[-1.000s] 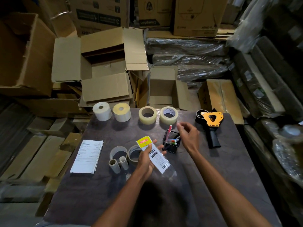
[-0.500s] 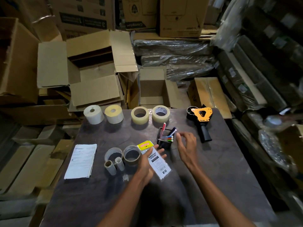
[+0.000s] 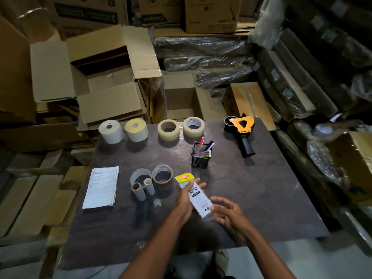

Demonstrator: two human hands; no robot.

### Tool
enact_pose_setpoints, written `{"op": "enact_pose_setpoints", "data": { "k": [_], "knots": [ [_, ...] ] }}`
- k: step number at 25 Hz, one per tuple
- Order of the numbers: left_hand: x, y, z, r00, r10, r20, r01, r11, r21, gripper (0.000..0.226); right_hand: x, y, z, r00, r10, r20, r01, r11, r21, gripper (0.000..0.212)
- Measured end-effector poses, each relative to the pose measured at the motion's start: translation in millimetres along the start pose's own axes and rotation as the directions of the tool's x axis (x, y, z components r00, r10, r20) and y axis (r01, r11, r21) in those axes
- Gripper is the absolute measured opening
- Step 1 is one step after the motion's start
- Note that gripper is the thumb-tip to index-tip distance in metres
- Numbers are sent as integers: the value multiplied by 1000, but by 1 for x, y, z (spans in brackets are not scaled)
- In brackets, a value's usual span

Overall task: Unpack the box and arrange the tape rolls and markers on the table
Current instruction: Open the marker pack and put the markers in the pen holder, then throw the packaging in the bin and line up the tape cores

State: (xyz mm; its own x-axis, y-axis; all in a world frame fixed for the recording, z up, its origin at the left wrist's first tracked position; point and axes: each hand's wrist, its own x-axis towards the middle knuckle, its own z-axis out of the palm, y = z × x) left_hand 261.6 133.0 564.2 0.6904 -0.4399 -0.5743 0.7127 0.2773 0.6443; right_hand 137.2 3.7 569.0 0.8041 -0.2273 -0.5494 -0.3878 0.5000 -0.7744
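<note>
Packet: a clear plastic packet with a yellow header lies across the left hand, above the bench's near middle; its long axis runs from the yellow end, far-left, to the clear end, near-right.
Fingers: left fingers curl under the packet, holding it; the right hand has its fingers spread wide at the clear end.
Holder: a black mesh pen cup holds coloured markers, tips leaning right.
Box: an open cardboard box stands behind the bench; what it contains cannot be told.
Bench: dark top carrying four rolls along the far edge, empty cores, papers, a tape dispenser.
Room: stacked cartons all round.
</note>
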Motion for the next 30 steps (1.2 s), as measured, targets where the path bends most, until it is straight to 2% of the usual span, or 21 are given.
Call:
{"op": "enact_pose_setpoints", "data": {
  "k": [7,10,15,18,20,23,26,28,30],
  "knots": [
    [-28,2,-44,988,-38,-148,67,978,196,15,11,20,28,986,-30,-165,11,994,-110,21],
    [-42,15,-72,976,-19,-216,70,971,229,25,27,33,38,973,-59,-221,25,988,-154,22],
    [-53,26,-102,942,100,-320,-21,971,240,24,42,39,58,974,-61,-218,15,978,-207,22],
    [-49,29,-108,879,204,-430,-116,968,221,26,48,36,67,977,-70,-201,27,977,-209,23],
    [-43,31,-111,827,244,-506,-140,962,235,35,48,31,72,977,-82,-196,42,979,-199,22],
    [-37,35,-113,711,368,-599,-139,909,393,64,45,25,75,982,-79,-172,40,975,-221,35],
    [-42,45,-106,697,432,-572,-145,867,477,94,46,24,72,987,-90,-135,41,943,-329,65],
    [-39,48,-106,669,502,-548,-169,820,546,106,48,26,70,989,-89,-121,39,932,-361,72],
    [-34,47,-109,637,561,-528,-170,771,614,109,49,26,69,989,-92,-113,46,934,-354,73]
  ]
}}
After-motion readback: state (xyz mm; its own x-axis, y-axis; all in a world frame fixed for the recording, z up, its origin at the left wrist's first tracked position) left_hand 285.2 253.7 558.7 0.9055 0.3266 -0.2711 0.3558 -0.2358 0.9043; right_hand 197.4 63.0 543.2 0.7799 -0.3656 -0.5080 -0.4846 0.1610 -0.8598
